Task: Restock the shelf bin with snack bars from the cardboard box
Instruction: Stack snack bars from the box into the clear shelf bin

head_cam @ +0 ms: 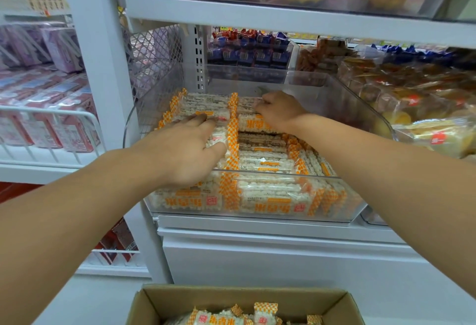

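1. i face a white shelf unit [257, 12]; pink packs [51, 118] fill the wire rack at left, brown wrapped snacks [412, 97] sit at right.
2. the clear shelf bin [360, 108] has open room at its back and right side; its front wall is low.
3. my left hand [185, 149] lies flat, fingers apart, pressing snack bars [265, 190] in the left row.
4. my right hand [278, 110] curls its fingers on a bar farther back.
5. the bars are white puffed grain in clear wrap with orange checkered ends, stacked in rows in the bin; more lie in the cardboard box [159, 304] below.
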The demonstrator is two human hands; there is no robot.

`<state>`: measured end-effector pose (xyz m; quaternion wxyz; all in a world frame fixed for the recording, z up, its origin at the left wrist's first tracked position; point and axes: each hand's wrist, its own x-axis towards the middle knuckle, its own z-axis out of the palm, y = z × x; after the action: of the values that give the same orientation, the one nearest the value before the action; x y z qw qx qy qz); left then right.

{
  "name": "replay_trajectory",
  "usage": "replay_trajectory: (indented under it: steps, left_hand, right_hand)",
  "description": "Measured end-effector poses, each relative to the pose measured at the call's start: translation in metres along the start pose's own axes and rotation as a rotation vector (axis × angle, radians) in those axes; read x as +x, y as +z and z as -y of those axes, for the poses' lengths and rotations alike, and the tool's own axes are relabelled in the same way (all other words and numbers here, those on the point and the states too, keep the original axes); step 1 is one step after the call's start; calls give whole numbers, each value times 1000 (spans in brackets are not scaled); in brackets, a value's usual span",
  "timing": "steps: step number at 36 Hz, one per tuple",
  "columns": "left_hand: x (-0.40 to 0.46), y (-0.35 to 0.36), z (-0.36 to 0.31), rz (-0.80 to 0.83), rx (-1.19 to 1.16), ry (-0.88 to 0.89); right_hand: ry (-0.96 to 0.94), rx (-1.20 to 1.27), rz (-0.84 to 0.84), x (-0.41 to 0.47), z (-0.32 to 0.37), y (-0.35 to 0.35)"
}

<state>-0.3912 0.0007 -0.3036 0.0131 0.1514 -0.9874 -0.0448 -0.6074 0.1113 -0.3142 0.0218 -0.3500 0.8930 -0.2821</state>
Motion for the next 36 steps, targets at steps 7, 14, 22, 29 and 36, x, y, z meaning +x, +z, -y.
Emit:
replay_trajectory:
  steps: [7, 14, 22, 29, 36]
  left_hand:
    - [1, 1, 0, -11, -18, 1]
    - [1, 2, 1, -45, -31, 25]
    - [-20, -2, -7, -571, 18, 220]
    - [-84, 42, -41, -542, -147, 309]
    - [-211, 235, -52, 668, 0, -159]
  right_hand:
    - [-62, -107, 31, -1, 0, -5]
    - [-71, -364, -48, 0, -3, -13]
    - [-256, -424, -38, -42, 39, -48]
    - [-609, -274, -336, -184, 60, -7]
    - [40, -340, 744, -335, -53, 152]
